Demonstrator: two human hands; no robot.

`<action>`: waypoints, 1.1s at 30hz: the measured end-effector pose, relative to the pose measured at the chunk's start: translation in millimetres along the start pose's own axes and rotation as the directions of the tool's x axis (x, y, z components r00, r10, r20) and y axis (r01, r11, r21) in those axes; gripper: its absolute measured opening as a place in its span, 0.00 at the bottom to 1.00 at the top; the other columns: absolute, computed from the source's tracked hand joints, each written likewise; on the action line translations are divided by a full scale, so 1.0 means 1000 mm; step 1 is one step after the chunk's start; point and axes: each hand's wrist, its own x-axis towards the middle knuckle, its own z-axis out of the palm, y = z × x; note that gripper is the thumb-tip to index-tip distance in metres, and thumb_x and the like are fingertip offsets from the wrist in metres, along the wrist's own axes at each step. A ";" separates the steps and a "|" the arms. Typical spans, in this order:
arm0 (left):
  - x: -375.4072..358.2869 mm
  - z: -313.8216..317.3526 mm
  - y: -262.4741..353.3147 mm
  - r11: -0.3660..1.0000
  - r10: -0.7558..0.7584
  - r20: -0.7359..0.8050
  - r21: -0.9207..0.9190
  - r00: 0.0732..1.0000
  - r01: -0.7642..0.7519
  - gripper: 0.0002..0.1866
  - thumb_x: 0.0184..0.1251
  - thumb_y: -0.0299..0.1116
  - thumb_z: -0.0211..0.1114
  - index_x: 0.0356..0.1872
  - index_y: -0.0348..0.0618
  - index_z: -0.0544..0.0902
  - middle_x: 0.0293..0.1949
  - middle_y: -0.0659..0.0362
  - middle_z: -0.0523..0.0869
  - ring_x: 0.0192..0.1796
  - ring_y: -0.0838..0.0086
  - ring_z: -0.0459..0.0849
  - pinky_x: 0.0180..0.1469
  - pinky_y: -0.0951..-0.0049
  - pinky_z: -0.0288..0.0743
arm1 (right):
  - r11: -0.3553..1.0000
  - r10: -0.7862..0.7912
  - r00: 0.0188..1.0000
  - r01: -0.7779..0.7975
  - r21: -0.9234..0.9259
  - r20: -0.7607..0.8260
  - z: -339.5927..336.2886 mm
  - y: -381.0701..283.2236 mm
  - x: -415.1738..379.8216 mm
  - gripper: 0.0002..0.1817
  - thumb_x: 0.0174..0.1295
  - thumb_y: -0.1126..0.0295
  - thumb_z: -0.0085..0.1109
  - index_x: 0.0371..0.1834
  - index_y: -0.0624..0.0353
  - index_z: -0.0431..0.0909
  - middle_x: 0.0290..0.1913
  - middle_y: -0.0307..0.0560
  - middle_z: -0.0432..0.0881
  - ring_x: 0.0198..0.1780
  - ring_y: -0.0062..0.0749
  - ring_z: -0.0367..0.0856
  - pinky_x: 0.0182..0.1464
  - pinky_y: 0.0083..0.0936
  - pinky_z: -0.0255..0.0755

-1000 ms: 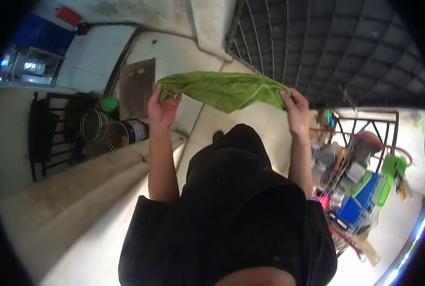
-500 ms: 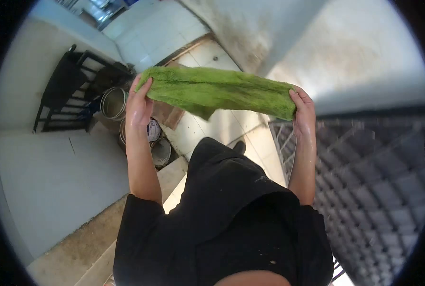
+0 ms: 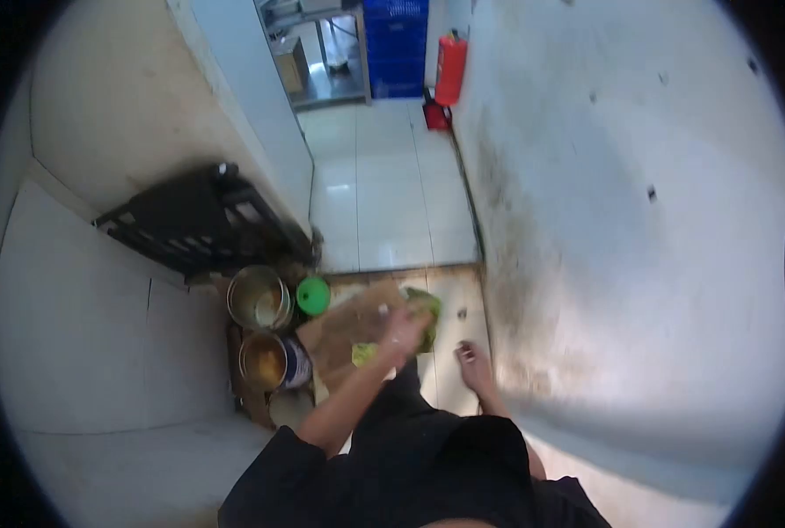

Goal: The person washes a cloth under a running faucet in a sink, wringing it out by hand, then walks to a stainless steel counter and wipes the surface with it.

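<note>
The green cloth is bunched up low near the floor. My left hand reaches down over the cardboard and is closed on the cloth; motion smears the fingers. Just to the right, my right hand hangs apart from the cloth, its fingers curled and nothing visible in them. Beneath my left arm lies a flat piece of brown cardboard with a small yellow-green piece on it.
At left stand an open bucket, a second bucket and a green round object. A black slatted frame leans behind them. Farther off are a red cylinder, blue crates and a metal shelf. A stained wall rises at right.
The cloth, stretched between both hands before, is now bunched low at my left hand. My right hand has let go of it. The view has turned toward the doorway and far room.
</note>
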 end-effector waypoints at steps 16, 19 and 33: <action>0.346 0.039 0.338 0.642 0.193 0.697 0.442 0.690 -0.626 0.17 0.59 0.26 0.55 0.51 0.42 0.77 0.46 0.48 0.81 0.51 0.53 0.78 0.53 0.61 0.70 | 0.883 0.001 0.993 -0.058 0.466 0.122 -0.036 -0.151 0.514 0.20 0.62 0.61 0.54 0.55 0.56 0.71 0.54 0.50 0.74 0.55 0.35 0.73 0.57 0.37 0.68; 0.388 0.026 0.398 0.681 0.263 0.535 0.487 0.803 -0.547 0.18 0.62 0.26 0.58 0.54 0.44 0.75 0.46 0.50 0.81 0.50 0.57 0.79 0.52 0.63 0.71 | 0.861 -0.024 0.993 -0.038 0.508 0.116 -0.063 -0.209 0.604 0.20 0.61 0.61 0.54 0.54 0.57 0.72 0.53 0.51 0.75 0.54 0.36 0.73 0.58 0.37 0.67; 0.594 -0.142 0.576 0.542 0.367 0.363 0.665 0.857 -0.514 0.23 0.61 0.37 0.64 0.57 0.42 0.77 0.37 0.50 0.79 0.32 0.63 0.81 0.39 0.66 0.74 | 0.767 -0.259 0.905 -0.020 0.642 0.337 0.038 -0.481 0.922 0.19 0.56 0.62 0.56 0.49 0.58 0.74 0.48 0.53 0.76 0.52 0.39 0.74 0.58 0.40 0.66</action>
